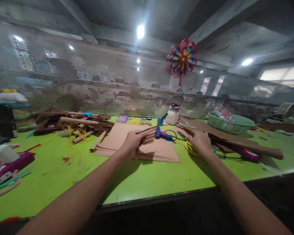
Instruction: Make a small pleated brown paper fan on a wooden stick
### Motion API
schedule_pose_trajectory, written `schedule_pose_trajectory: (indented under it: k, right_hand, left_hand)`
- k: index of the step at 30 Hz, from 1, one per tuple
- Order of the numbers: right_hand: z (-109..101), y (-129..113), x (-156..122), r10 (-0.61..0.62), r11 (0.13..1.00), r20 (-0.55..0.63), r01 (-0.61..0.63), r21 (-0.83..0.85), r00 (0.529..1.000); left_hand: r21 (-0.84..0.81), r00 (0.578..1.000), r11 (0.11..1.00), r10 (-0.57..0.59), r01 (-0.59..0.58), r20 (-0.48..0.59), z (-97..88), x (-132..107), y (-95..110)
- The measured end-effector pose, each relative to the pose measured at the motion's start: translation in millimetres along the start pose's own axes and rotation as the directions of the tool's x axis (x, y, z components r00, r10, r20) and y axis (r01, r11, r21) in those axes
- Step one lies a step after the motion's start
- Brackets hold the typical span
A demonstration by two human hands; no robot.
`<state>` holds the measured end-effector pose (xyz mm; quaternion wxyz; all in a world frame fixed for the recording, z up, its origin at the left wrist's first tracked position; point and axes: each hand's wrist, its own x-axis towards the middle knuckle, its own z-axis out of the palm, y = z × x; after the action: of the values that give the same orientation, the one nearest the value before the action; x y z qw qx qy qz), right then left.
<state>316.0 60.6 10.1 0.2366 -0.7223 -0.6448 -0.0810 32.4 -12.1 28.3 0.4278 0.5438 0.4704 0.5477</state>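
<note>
My left hand [134, 141] is closed, thumb on top, on a small piece of ribbed brown cardboard [149, 135]. It holds the piece above a stack of flat brown cardboard sheets [161, 156] on the green table. To the right, my right hand [200, 142] has its fingers curled at a pair of scissors with yellow handles [190, 148]. The blades point away to the left, and part of the handles is hidden under the hand. A blue glue gun [163, 134] lies between my hands, just beyond the held cardboard.
Cardboard rolls [78, 121] and yellow strands lie left. A white jug [172, 115], blue pot [160, 121] and second scissors [186, 124] stand or lie behind. At right are a green basket [231, 124] and a purple power strip [250, 155]. A perforated screen [127, 78] rises behind the table.
</note>
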Motion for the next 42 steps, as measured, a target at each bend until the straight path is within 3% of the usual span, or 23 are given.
schedule_pose_trajectory:
  k: [2,3,5,8,11,15,18,22,26,30,37,39,42]
  right_hand:
    - [-17.8,-23.3,-6.4,-0.108,0.958,-0.046,0.117,0.261,0.993]
    - [-26.9,-37.5,-10.5,-0.218,0.882,-0.036,0.213,0.420,0.975]
    - [-42.1,-67.4,-19.2,-0.429,0.687,-0.045,0.358,0.633,0.902]
    - [-49.3,-104.0,-29.3,-0.651,0.487,-0.090,0.505,0.713,0.754]
    - [-35.5,-120.5,-32.4,-0.727,0.392,0.049,0.355,0.849,0.685]
    - [-5.9,-115.2,-28.0,-0.639,0.308,0.137,0.089,0.947,0.757]
    - [5.1,-105.9,-24.5,-0.586,0.289,0.173,0.005,0.957,0.792]
    - [3.4,-103.0,-25.3,-0.580,0.299,0.208,-0.032,0.954,0.787]
    - [2.2,-105.5,-28.4,-0.585,0.277,0.242,-0.090,0.957,0.774]
    - [8.7,-103.1,-26.3,-0.615,0.252,0.236,-0.097,0.963,0.753]
    - [5.1,-96.1,-21.6,-0.709,0.281,0.207,0.001,0.960,0.674]
    - [1.0,-96.4,-22.0,-0.696,0.331,0.179,0.089,0.939,0.695]
    - [-1.6,-96.9,-21.9,-0.708,0.370,0.047,0.313,0.874,0.705]
  left_hand:
    - [0.021,0.999,1.000,0.006,-0.007,0.049,-0.5,0.1,0.0]
    - [0.033,0.997,0.999,0.006,-0.009,0.076,-0.9,0.3,0.1]
    - [0.063,0.990,0.998,0.016,-0.024,0.138,-1.9,0.2,0.6]
    - [0.120,0.976,0.992,0.022,-0.049,0.217,-3.5,-0.6,2.2]
    - [0.166,0.973,0.986,-0.020,-0.018,0.228,-5.7,0.0,2.5]
    - [0.207,0.972,0.978,-0.034,-0.015,0.231,-9.9,5.1,-2.5]
    - [0.247,0.972,0.969,-0.061,0.003,0.225,-11.9,8.0,-6.7]
    - [0.242,0.970,0.970,-0.045,-0.014,0.238,-10.0,7.8,-6.4]
    - [0.282,0.955,0.946,0.076,-0.160,0.288,-6.1,7.4,-5.7]
    - [0.383,0.961,0.893,0.157,-0.237,0.229,-3.4,7.9,-7.5]
    - [0.386,0.981,0.907,0.119,-0.170,0.152,-3.1,8.3,-5.9]
    - [0.390,0.983,0.907,0.111,-0.161,0.147,-4.5,9.6,-6.6]
    - [0.431,0.974,0.877,0.155,-0.213,0.165,-6.5,11.4,-7.6]
